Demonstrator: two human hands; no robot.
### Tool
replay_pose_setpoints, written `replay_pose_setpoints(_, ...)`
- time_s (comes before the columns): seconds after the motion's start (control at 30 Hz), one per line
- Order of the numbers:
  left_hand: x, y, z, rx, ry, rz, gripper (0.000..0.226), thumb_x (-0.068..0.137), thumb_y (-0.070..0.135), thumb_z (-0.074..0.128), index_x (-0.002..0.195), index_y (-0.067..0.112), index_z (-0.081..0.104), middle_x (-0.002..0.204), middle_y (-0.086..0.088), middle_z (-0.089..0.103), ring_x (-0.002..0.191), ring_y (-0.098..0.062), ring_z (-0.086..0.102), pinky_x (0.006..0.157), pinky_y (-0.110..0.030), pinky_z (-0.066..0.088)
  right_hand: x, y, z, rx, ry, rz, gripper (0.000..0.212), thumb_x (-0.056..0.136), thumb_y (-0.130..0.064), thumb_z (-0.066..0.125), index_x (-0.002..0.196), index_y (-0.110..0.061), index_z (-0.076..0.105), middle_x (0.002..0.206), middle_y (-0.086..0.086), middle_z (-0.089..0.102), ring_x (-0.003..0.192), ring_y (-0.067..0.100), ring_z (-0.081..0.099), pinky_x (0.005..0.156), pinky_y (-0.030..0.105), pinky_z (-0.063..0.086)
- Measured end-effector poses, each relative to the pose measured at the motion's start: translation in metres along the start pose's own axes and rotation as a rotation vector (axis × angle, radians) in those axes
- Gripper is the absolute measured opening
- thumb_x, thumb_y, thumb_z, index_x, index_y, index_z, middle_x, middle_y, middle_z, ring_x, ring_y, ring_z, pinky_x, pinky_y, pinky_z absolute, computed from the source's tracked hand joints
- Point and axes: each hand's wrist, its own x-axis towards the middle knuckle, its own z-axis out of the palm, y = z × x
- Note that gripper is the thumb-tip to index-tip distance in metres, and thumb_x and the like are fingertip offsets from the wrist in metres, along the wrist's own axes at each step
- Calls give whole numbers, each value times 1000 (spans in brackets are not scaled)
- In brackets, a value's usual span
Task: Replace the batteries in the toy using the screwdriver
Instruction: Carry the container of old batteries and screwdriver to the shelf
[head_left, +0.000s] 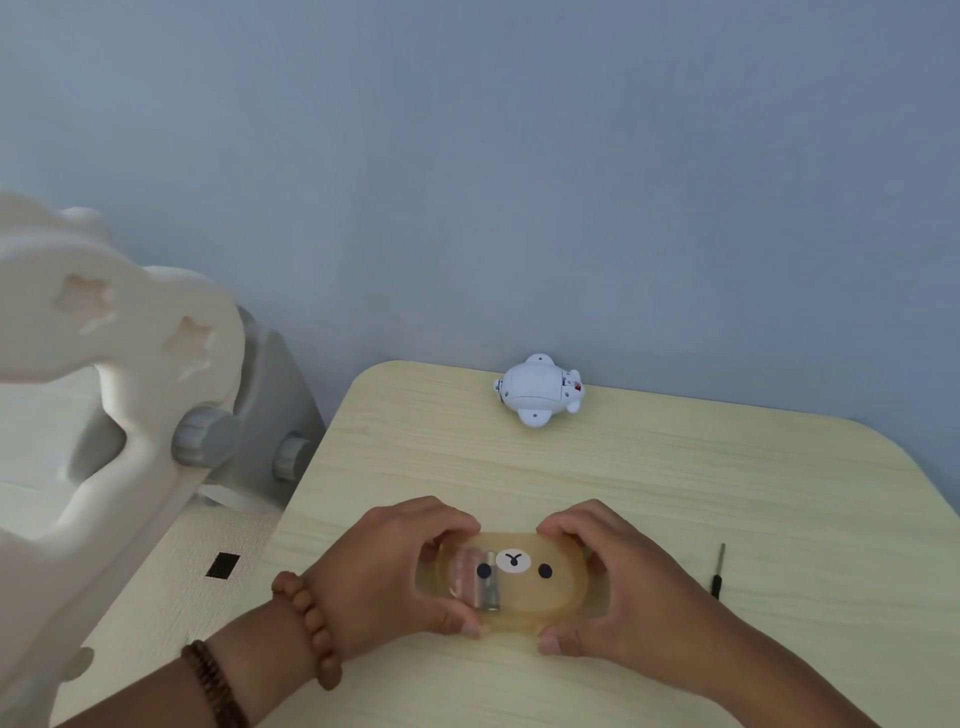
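A translucent tan case with a bear face (524, 577) lies near the table's front edge, with batteries (480, 579) showing through its left half. My left hand (395, 571) grips the case's left end and my right hand (618, 577) grips its right end, thumbs on the near side. A white toy (540, 389) lies at the table's far edge, near the wall. A small black screwdriver (719, 571) rests on the table just right of my right hand.
The light wooden table (675, 467) has rounded corners and stands against a blue-grey wall. To the left stands a white plastic panel with star cut-outs (130, 364) and grey knobs (200, 436), over a patterned floor.
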Motion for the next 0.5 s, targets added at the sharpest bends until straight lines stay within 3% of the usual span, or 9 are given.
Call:
replay_pose_setpoints(0.33, 6, 10, -4, 95, -65, -39, 61, 53, 64, 80, 104, 37, 57, 94, 19, 57, 89, -2, 55, 81, -23, 49, 6, -12, -7, -101, -60, 75, 71, 51, -56, 87, 111, -49, 50, 116, -27, 48, 108, -5, 48, 91, 27, 49)
replay_pose_setpoints(0.5, 6, 18, -6, 88, -89, -80, 56, 55, 57, 84, 98, 38, 53, 94, 19, 55, 87, -1, 53, 80, -19, 47, 4, -23, -3, -118, -51, 123, 75, 52, -58, 84, 116, -47, 45, 112, -31, 44, 109, -6, 42, 91, 27, 48)
